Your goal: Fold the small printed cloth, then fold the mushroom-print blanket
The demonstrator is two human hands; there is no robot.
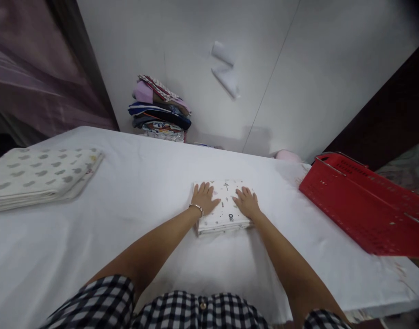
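Note:
A white cloth with small dark prints (226,205), folded into a thick square, lies on the white-covered table in front of me. My left hand (204,199) rests flat on its left side, fingers spread, with a bracelet at the wrist. On the right side of the same cloth lies my right hand (247,202), palm down with its fingers apart. Neither hand grips anything.
At the far left lies a larger folded white cloth with grey prints (41,176). A red plastic basket (363,205) stands on the right. Beyond the far edge of the table (134,155) is a stack of folded clothes (161,109) by the wall.

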